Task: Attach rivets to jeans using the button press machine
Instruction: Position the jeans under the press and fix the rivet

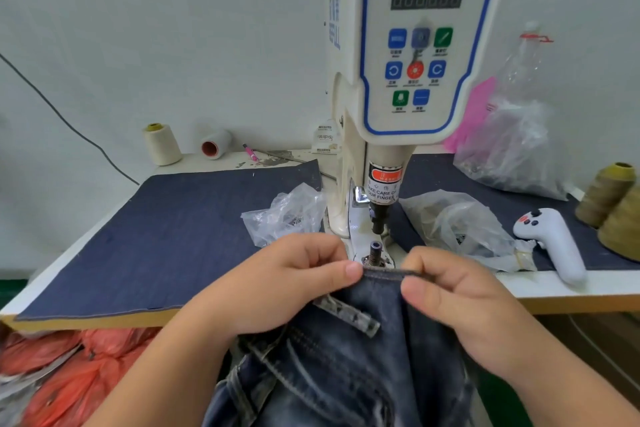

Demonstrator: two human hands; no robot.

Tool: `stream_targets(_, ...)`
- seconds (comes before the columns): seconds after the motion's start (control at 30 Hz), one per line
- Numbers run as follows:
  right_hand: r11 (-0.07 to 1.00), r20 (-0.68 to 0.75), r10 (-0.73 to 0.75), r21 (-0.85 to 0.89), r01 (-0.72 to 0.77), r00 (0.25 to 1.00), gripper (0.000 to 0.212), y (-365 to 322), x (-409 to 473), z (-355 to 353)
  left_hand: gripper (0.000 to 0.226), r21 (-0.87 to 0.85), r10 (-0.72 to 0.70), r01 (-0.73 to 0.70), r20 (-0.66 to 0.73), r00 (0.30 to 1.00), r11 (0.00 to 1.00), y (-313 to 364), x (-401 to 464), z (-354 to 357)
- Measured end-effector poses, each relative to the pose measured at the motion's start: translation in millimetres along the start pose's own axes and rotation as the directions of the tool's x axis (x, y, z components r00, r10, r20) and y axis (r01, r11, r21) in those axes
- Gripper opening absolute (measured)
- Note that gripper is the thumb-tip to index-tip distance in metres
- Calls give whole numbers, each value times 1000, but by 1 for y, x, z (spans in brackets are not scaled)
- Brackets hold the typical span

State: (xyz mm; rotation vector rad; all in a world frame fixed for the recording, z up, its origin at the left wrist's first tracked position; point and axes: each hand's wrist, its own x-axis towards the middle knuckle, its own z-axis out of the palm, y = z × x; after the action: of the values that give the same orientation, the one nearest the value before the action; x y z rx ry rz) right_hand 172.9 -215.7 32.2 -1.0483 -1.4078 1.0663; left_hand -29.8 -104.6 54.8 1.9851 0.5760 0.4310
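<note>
Pinching the folded hem of the dark blue denim jeans (377, 291) taut between your left hand (294, 282) and right hand (446, 291), slide it far onto the small purple-tipped metal die post (375, 251), fingertips clear of the black punch (378, 218).

two bare forearms, left hand (284, 282), right hand (460, 298)

Landmark: dark blue denim mat (166, 239) covering the white table (588, 284).
- Cream thread cone (162, 144), upright, behind the mat's far left corner.
- White spool (215, 144), lying on its side, just right of that cone.
- Pink pen (250, 152), behind the mat's far edge.
- Crumpled clear bag (285, 213), on the mat's right part.
- White handheld controller (554, 243), well right of the mat.
- Two olive thread cones (613, 204), far right.
- Orange plastic bags (69, 367), below the mat's front edge.
</note>
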Motion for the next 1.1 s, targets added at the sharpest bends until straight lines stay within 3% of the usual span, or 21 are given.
stream_targets(0.1, 970, -105, 179, 182, -158, 978, 23, 23, 15, -18, 26, 131, -114, 121, -62, 992, 984, -22, 24, 6)
stream_targets(0.2, 947, -180, 280, 214, -240, 943, 14, 39, 30, -30, 28, 108, -155, 169, -126, 980, 980, -38, 48, 13)
stream_targets(0.3, 936, -235, 334, 200, -291, 913, 21, 53, 43, -39, 34, 183, -132, 184, -262, 956, 966, -46, 72, 20)
stream_targets(0.43, 938, -246, 329, 199, -285, 912, 28, 64, 53, -49, 40, 100, -105, 144, -321, 941, 985, -57, 89, 25)
stream_targets(0.63, 928, -251, 325, 270, -257, 912, 14, 80, 61, -54, 22, -71, -103, 85, -302, 948, 994, -74, 96, 27)
stream_targets(0.77, 941, -216, 274, 261, -215, 937, 17, 91, 59, -58, 27, -237, -158, 101, -234, 959, 966, -82, 95, 32)
stream_targets(1.1, 966, -239, 227, 177, -188, 944, 26, 104, 58, -61, 21, -306, -164, 100, -189, 968, 947, -84, 93, 32)
